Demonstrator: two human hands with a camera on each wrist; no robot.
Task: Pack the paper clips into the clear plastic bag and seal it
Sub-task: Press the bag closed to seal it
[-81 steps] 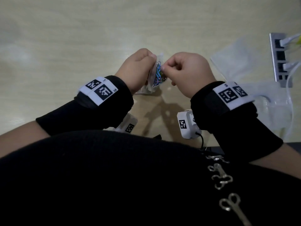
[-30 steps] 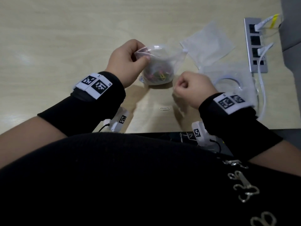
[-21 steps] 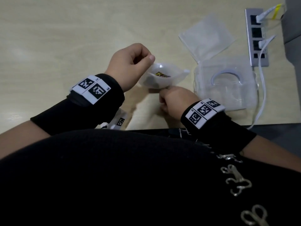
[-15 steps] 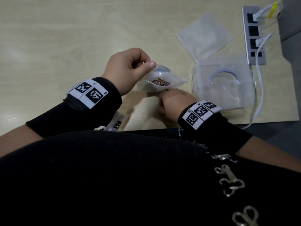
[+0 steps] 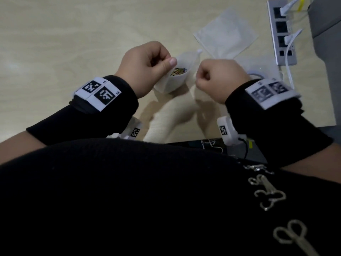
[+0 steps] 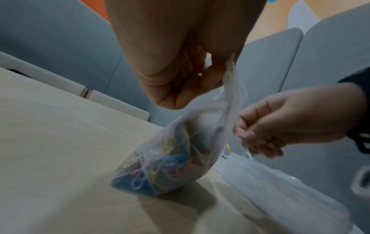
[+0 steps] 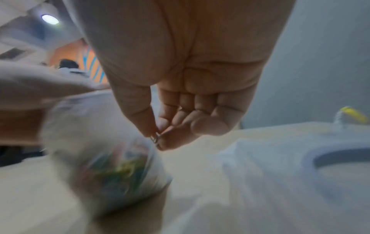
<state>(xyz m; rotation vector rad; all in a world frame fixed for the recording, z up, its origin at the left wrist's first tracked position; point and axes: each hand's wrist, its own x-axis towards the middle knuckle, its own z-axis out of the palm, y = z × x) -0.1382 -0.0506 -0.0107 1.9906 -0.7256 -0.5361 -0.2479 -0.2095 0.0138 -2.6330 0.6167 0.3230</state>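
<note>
Fingers (image 6: 208, 76) of my left hand (image 5: 145, 67) pinch the rim of the clear bag (image 5: 175, 78), thumb pressed against curled fingertips, holding its mouth open. That bag hangs from my grip with its rounded bottom resting on the pale wooden table (image 5: 64, 43), and a heap of coloured paper clips (image 6: 160, 166) sits in its lower half. Just right of the bag, my right hand (image 5: 219, 78) hovers with its fingers curled inward; the right wrist view shows thumb and forefinger pinching one small silver paper clip (image 7: 156, 137) right at the bag's upper edge, above the heap. Beyond the bag to the right, a flat white sheet (image 5: 227, 34) lies on the table. Nearer me and right of the bag lies a pile of empty clear bags (image 7: 280, 182) with a pale ring shape (image 7: 330, 156) showing through. Farthest right of the bag, a grey power strip (image 5: 280, 32) sits with white plugs and cables in it.
</note>
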